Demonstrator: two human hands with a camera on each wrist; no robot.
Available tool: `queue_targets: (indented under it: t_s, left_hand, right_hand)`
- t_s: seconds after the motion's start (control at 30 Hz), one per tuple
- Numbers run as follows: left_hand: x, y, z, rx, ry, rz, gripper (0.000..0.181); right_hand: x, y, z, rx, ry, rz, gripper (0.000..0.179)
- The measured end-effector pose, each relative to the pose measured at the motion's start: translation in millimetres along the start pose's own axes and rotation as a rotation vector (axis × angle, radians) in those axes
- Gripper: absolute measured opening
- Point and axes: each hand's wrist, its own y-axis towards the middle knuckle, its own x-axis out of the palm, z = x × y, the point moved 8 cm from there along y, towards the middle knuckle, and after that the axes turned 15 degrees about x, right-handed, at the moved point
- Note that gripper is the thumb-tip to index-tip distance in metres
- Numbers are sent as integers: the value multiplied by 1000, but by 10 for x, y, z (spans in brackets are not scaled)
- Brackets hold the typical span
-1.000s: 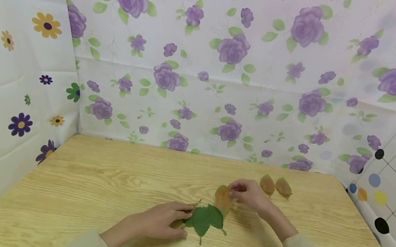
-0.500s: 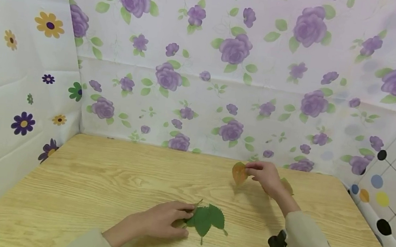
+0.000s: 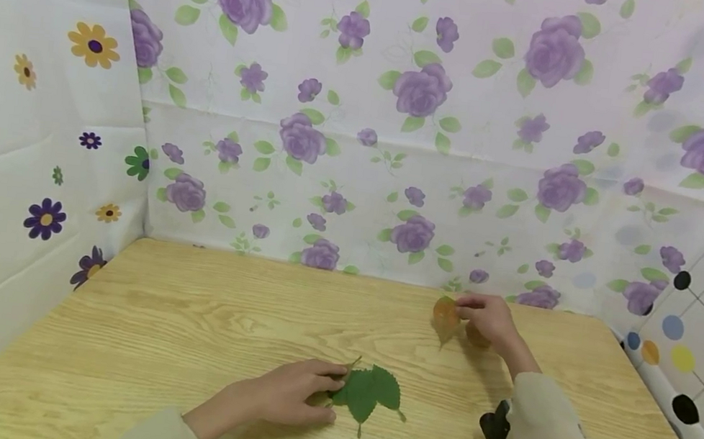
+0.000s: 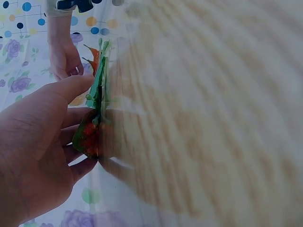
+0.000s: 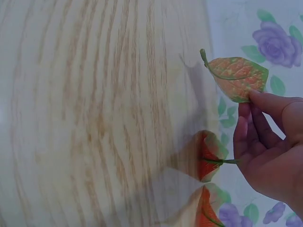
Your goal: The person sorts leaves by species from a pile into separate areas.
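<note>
My right hand (image 3: 490, 319) pinches an orange-green artificial leaf (image 5: 239, 78) by its edge, thumb on one side, above the back right of the table. Two more orange leaves lie on the table just below it: one (image 5: 210, 157) has its stem toward the palm, the other (image 5: 208, 208) sits at the frame's bottom. In the head view the hand partly covers them. My left hand (image 3: 293, 392) rests at the left end of a cluster of green leaves (image 3: 365, 393), fingertips touching it. A red-and-green leaf (image 4: 88, 135) shows beside those fingers in the left wrist view.
The light wooden table (image 3: 184, 316) is bounded by a floral cloth (image 3: 361, 141) at the back and patterned cloths on both sides. A small black device (image 3: 495, 423) sits at the right wrist, by the sleeve.
My right hand has carried the orange-green leaf from beside the green cluster, back and to the right, to the other orange leaves. The left hand has stayed in place.
</note>
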Motion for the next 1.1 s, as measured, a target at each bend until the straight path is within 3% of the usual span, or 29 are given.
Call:
queue_targets:
  t_s: [0.3,0.5,0.67,0.87,1.1]
  left_hand:
    - [-3,-2,-3,-9,-3,-1,51]
    - [16,-12,-30,-7,5,2,51]
    - [13,-7,-18,5,-5,9,51]
    - [21,31,-85,-25,-70,20,54]
    - [-81,109,-195,-12,-176,91,29]
  right_hand:
    - [-48,64,149,28,-2,61,22]
    - [-30,86,155,37,21,59,21]
    - [6,103,179,50,-22,49,21]
    - [37,100,220,34,-99,71,22]
    - [51,105,244,4,-153,89,23]
